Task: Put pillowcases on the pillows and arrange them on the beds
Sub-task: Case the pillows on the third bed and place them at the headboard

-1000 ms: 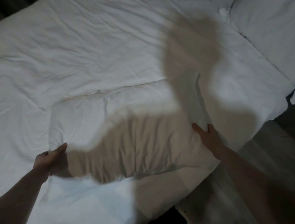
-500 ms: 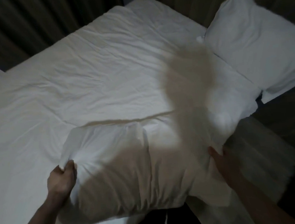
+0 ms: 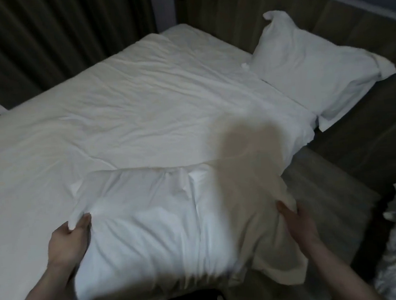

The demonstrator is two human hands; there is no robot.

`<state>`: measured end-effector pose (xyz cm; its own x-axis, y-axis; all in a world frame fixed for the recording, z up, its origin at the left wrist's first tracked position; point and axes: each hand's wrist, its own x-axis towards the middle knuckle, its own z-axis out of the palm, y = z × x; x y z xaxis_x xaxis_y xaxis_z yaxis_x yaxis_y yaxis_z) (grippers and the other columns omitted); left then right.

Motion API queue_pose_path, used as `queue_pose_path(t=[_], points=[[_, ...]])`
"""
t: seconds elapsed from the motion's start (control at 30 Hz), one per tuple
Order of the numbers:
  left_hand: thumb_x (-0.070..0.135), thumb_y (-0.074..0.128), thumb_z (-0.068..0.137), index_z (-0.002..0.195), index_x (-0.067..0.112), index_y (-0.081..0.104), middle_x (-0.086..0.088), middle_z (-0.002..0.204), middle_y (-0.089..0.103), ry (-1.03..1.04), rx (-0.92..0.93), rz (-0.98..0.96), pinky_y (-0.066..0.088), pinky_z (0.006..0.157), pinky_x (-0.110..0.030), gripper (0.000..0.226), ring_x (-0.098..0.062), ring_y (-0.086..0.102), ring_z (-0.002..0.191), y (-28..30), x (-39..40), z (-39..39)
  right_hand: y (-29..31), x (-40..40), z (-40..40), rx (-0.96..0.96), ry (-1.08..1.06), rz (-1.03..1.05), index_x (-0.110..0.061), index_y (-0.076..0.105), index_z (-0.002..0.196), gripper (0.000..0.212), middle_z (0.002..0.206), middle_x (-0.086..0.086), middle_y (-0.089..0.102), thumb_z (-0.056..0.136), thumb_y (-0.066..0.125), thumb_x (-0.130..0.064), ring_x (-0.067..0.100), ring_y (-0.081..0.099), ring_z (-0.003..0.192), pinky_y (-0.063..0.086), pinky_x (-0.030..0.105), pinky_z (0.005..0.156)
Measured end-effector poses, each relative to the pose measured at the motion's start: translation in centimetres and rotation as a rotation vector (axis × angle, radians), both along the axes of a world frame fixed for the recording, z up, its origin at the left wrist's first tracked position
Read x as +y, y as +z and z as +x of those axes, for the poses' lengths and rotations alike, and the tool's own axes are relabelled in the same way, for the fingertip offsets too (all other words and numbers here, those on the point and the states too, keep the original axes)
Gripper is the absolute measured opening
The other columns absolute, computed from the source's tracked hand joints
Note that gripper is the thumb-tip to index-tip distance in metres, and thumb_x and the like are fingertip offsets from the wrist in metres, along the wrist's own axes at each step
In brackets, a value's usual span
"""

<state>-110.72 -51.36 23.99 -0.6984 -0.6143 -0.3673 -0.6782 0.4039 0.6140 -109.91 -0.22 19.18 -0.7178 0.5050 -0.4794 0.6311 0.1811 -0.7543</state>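
Both hands now lift the near pillow point(image 3: 152, 243) higher off the bed point(image 3: 118, 113): the left hand point(image 3: 68, 243) pinches its corner, the right hand point(image 3: 295, 225) grips its side. Two pillows; the second pillow point(image 3: 316, 69) leans at the headboard point(image 3: 240, 9).

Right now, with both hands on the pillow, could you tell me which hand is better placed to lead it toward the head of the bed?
Probably the right hand: it grips the pillow on the side nearer the placed pillow.
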Motion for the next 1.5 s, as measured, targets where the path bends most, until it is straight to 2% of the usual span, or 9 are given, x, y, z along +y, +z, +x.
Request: queue_pose_path(t=[0.17,0.3,0.57,0.63,0.83,1.0,1.17,1.37,1.5], points=[[0.042,0.061,0.100,0.108,0.002,0.070,-0.028,0.118,0.070,0.023,-0.028,0.014,0.042,0.085,-0.041,0.042,-0.047,0.064,0.111,2.1,-1.5,5.0,1.0,-2.4,5.6,-0.007,0.041,0.009,-0.015,0.052,0.145,0.059,0.140,0.004,0.058,0.096,0.063,-0.047,0.032,0.053,0.131,0.039,0.044,0.109],[0.043,0.063,0.098,0.101,0.008,0.070,-0.024,0.115,0.071,0.024,-0.014,0.038,0.046,0.089,-0.043,0.036,-0.039,0.064,0.099,3.5,-4.5,8.3,2.5,-5.7,9.5,-0.019,0.057,0.026,-0.016,0.044,0.151,0.068,0.155,0.010,0.048,0.095,0.064,-0.049,0.034,0.045,0.142,0.032,0.044,0.119],[0.042,0.066,0.095,0.112,0.004,0.072,-0.019,0.114,0.070,0.004,-0.056,0.078,0.044,0.088,-0.040,0.042,-0.036,0.062,0.097,4.5,-14.1,12.4,4.5,-15.0,15.8,-0.108,0.246,0.128,-0.021,0.040,0.152,0.095,0.148,0.007,0.051,0.076,0.079,-0.062,0.031,0.052,0.133,0.043,0.037,0.101],[0.041,0.067,0.095,0.108,0.006,0.069,-0.016,0.113,0.068,-0.012,-0.081,0.116,0.044,0.087,-0.039,0.036,-0.031,0.057,0.093,4.5,-17.3,13.2,4.6,-18.2,17.7,-0.120,0.322,0.216,-0.027,0.038,0.153,0.103,0.148,0.003,0.045,0.069,0.080,-0.069,0.027,0.048,0.135,0.044,0.041,0.107],[0.041,0.071,0.092,0.133,-0.004,0.062,-0.023,0.124,0.067,-0.028,-0.154,0.227,0.052,0.090,-0.042,0.061,-0.039,0.066,0.101,3.6,-28.2,16.0,3.0,-31.5,22.9,-0.118,0.453,0.274,-0.028,0.051,0.144,0.084,0.149,0.002,0.042,0.072,0.082,-0.059,0.017,0.047,0.137,0.037,0.024,0.098],[0.037,0.075,0.090,0.139,-0.007,0.056,-0.024,0.128,0.065,0.049,-0.163,0.299,0.057,0.092,-0.052,0.069,-0.041,0.068,0.095,4.4,-35.2,18.9,2.4,-39.3,27.3,-0.137,0.516,0.279,-0.027,0.057,0.139,0.082,0.147,0.001,0.047,0.069,0.083,-0.061,0.017,0.050,0.136,0.040,0.026,0.104],[0.027,0.072,0.094,0.135,-0.006,0.058,-0.022,0.110,0.066,0.077,-0.181,0.363,0.053,0.080,-0.045,0.054,-0.032,0.063,0.072,4.7,-39.6,21.2,1.3,-42.2,28.9,-0.168,0.557,0.275,-0.025,0.056,0.141,0.091,0.149,0.003,0.047,0.066,0.079,-0.070,0.018,0.051,0.136,0.042,0.031,0.110],[0.042,0.078,0.077,0.132,0.006,0.065,-0.022,0.115,0.075,0.166,-0.117,0.497,0.060,0.067,-0.047,0.068,-0.040,0.075,0.092,3.5,-45.1,20.1,0.0,-46.6,29.2,-0.246,0.608,0.264,-0.025,0.044,0.150,0.109,0.157,-0.001,0.035,0.061,0.072,-0.082,0.019,0.044,0.142,0.039,0.036,0.116],[0.040,0.070,0.087,0.131,0.008,0.065,-0.021,0.119,0.073,0.133,-0.036,0.530,0.063,0.059,-0.045,0.054,-0.039,0.075,0.092,4.8,-48.5,18.3,-0.2,-50.1,30.2,-0.296,0.638,0.261,-0.027,0.037,0.153,0.124,0.158,0.002,0.031,0.052,0.068,-0.091,0.023,0.044,0.143,0.039,0.039,0.118]])
